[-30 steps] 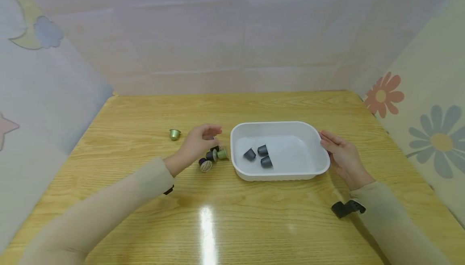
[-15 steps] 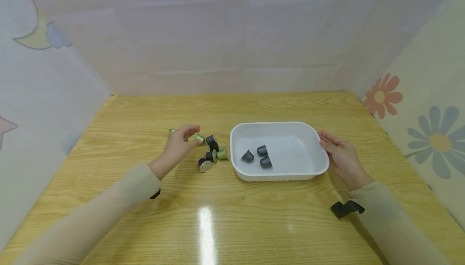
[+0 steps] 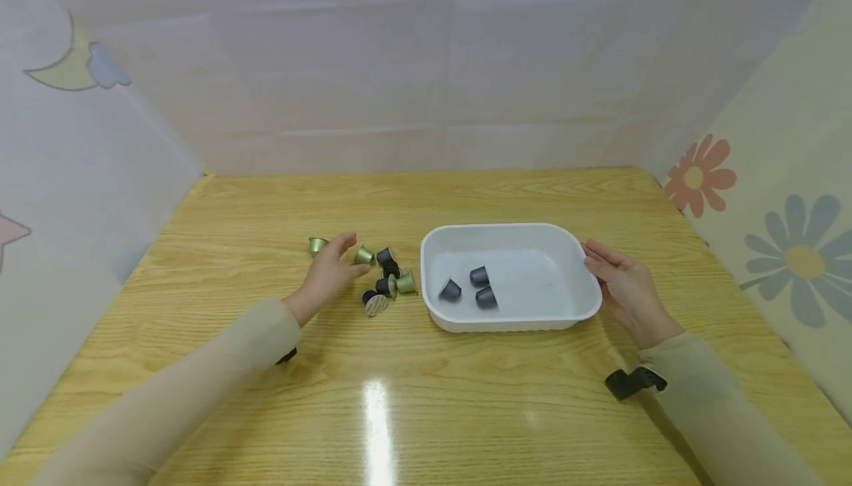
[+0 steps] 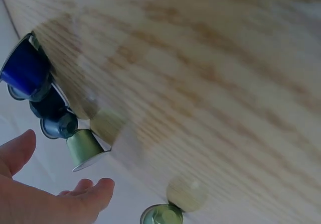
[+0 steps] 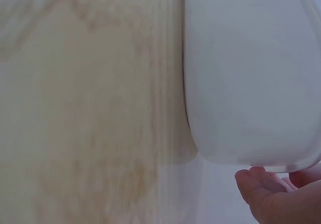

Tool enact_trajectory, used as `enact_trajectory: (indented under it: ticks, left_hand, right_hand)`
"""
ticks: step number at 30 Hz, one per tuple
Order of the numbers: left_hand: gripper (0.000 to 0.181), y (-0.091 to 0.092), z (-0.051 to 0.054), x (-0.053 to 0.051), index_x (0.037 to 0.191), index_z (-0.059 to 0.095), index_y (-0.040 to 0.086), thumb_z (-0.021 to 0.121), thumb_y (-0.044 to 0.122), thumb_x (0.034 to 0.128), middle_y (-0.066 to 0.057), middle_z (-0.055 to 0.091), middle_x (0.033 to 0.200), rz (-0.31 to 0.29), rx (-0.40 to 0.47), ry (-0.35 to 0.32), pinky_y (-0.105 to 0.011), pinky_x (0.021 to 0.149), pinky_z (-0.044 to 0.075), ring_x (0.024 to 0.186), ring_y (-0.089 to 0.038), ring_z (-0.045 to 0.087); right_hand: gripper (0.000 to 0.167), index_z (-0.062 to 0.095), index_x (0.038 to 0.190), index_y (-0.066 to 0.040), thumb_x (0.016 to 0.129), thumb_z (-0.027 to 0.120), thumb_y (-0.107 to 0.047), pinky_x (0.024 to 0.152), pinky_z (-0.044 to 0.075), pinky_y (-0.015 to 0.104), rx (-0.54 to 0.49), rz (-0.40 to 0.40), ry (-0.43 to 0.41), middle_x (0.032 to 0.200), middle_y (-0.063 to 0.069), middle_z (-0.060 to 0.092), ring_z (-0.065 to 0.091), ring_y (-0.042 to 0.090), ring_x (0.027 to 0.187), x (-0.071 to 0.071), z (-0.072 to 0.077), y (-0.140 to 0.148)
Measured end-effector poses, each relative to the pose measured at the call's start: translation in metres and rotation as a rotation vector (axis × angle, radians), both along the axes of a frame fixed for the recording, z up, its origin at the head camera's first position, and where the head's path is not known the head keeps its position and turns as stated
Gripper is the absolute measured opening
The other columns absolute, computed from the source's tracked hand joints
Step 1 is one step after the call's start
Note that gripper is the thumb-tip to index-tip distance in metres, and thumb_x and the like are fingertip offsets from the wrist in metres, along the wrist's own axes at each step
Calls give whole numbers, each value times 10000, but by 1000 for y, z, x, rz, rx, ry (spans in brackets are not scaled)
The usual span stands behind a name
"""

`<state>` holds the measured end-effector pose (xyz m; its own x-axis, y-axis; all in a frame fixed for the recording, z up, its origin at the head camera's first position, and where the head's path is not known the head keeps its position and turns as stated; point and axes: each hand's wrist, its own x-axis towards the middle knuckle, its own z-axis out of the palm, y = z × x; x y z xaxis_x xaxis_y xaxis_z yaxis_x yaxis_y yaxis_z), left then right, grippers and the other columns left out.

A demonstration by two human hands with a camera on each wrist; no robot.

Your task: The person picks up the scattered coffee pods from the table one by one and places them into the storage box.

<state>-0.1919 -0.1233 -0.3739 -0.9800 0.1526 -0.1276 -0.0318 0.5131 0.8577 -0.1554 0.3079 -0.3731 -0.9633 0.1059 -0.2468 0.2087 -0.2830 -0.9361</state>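
Note:
My left hand [image 3: 326, 275] reaches low over the table, thumb and fingers spread apart and holding nothing. Just off its fingertips lies a green coffee capsule [image 3: 364, 255], seen in the left wrist view as a green capsule [image 4: 84, 147] beyond the gap. Another green capsule [image 3: 316, 245] lies behind the hand. Dark capsules [image 3: 386, 255] and one more green capsule [image 3: 406, 283] cluster to its right. My right hand [image 3: 629, 286] holds the right end of a white tray [image 3: 512, 321], thumb at the rim, fingers beneath it in the right wrist view.
Inside the tray are three dark grey capsules [image 3: 486, 297], toward its left end. A purple-black capsule [image 3: 376, 302] lies nearest the front of the loose group. The wooden table [image 3: 466, 412] meets a pale wall covering [image 3: 426, 101] at the back and sides.
My left hand has moved left from the dark capsules to the green one, its fingers now spread wider. The right hand stays at the tray, which has barely shifted.

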Motion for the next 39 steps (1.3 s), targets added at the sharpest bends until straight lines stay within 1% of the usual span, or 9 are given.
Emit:
enact_trajectory:
  ticks: [9,16,19,23,30,32,35,37,39]
  left_hand:
    - [683,6,-5,-5,1484,282,-60,659,70,929,-240,311,1519,-34,-81,-6,-494,1151,230,1420,-375,236]
    - [693,5,-9,-11,1497,288,-30,664,66,923,-208,308,1534,-48,-101,-31,-483,1150,240,1417,-362,255]
    - [686,5,-11,-14,1495,306,-19,669,82,921,-202,333,1524,-42,-120,-37,-481,1143,257,1403,-364,288]
    - [640,5,-11,-17,1466,370,-23,675,111,920,-211,420,1467,-46,-190,-11,-482,1103,332,1339,-372,395]
    - [513,5,-15,-21,1384,498,-8,669,139,924,-204,548,1350,-37,-304,47,-479,1018,422,1224,-360,522]
    - [506,5,-15,-21,1383,502,-7,667,128,924,-200,548,1353,-17,-295,45,-479,1029,412,1234,-358,515]
    - [513,4,-14,-22,1389,495,-9,670,113,922,-199,538,1366,9,-253,25,-469,1036,412,1248,-351,506]
    - [523,3,-13,-23,1398,485,-9,671,110,924,-202,527,1377,21,-203,1,-462,1031,421,1257,-349,498]
    - [532,3,-11,-23,1408,471,-11,666,110,929,-206,509,1393,27,-152,-15,-460,1026,430,1272,-351,482]
  right_hand:
    - [705,238,1503,36,938,638,-95,805,493,101,30,9,4,952,-213,675,608,-77,976,-1,-1,1]
    - [467,561,1365,-104,911,670,-82,810,503,119,-24,-3,27,965,-168,696,626,-45,968,1,-1,2]
    - [525,508,1405,-81,907,675,-83,808,503,119,-27,-6,22,963,-168,696,627,-45,966,1,-1,1]
    - [710,285,1491,20,907,675,-90,806,501,114,-17,-6,13,956,-176,693,626,-52,955,1,0,0]
    - [651,379,1466,-17,898,687,-90,813,501,117,-29,-7,19,963,-166,696,626,-39,974,1,-1,1]
    - [523,522,1394,-99,898,687,-90,811,502,118,-31,-6,21,963,-164,697,629,-37,970,1,-1,1]
    - [283,702,1154,-211,905,677,-79,805,505,119,-35,-3,23,961,-159,699,633,-36,953,1,-1,1]
    - [198,740,978,-243,911,666,-71,799,507,120,-44,0,23,960,-156,701,637,-35,943,1,-1,1]
    - [206,739,941,-252,918,655,-65,795,509,121,-50,0,22,958,-156,701,639,-36,931,0,-1,1]
